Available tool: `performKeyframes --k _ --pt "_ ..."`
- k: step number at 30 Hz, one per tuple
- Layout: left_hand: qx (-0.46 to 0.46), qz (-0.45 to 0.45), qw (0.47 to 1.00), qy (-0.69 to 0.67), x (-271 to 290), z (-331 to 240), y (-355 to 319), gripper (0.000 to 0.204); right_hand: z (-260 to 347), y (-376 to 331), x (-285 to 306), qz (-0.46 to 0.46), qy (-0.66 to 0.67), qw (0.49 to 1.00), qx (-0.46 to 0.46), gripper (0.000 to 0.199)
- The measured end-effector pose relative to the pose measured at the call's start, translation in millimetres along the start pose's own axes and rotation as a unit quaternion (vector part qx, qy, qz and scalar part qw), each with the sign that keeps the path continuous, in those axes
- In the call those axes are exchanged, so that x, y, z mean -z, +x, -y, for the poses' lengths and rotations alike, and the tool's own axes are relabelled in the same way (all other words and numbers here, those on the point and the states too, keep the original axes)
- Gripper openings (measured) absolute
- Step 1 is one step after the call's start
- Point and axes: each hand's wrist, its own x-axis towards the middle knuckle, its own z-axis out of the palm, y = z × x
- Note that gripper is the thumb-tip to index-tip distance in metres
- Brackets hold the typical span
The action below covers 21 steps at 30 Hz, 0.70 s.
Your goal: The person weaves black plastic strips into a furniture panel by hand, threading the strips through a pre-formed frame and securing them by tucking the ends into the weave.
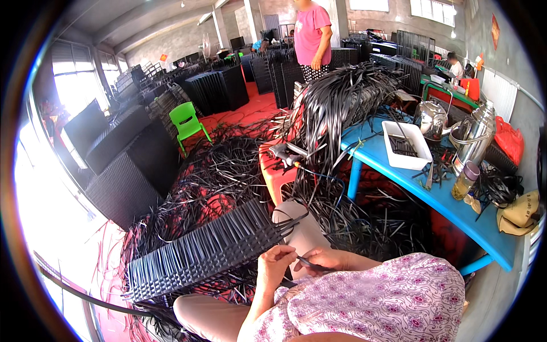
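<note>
- Daylit workshop: beyond the grip, a red floor (pixel 231 118) strewn with loose black strips (pixel 219 162) runs back toward stacked dark panels (pixel 213 90).
- At the centre of the work, a seated person's left hand (pixel 276 268) pinches a dark, flat strip (pixel 312 265) between closed fingertips.
- Just to the right, the right hand (pixel 331 258) closes on the same strip, its fingers curled and partly hidden.
- Close by on the left of the grip, a half-woven black panel (pixel 199 251) lies at a slant, loose ends reaching toward the knee just ahead of the hands.
- Straight ahead of the grip, a grey tool (pixel 283 154) rests on an orange-red stool (pixel 276 181), beside a heap of hanging strips (pixel 342 105).
- Right of the grip, a blue table (pixel 393 165) bears a white tray (pixel 411 162) and a metal flask (pixel 476 137).
- Farther ahead, a person in a pink top (pixel 311 28) stands.
</note>
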Motion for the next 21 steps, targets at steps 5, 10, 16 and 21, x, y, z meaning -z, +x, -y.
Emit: performKeyframes --k 5,10,16,21 --pt "-0.002 -0.002 0.999 -0.049 -3.4 -3.0 1.7 0.013 -13.4 3.8 5.5 -0.036 0.094 0.994 -0.041 0.032" --pt "0.000 -0.002 0.999 -0.032 -1.7 3.9 3.1 0.014 11.5 -3.3 -4.2 -0.058 0.089 0.994 -0.026 0.032" --pt "-0.002 0.000 0.999 -0.045 -4.4 9.0 4.1 0.013 9.1 0.3 -1.9 -0.062 0.048 0.997 -0.027 0.030" --pt "-0.013 -0.003 1.000 -0.026 -5.7 12.5 4.7 0.011 -6.6 8.9 5.5 -0.064 -0.008 0.998 -0.018 0.029"
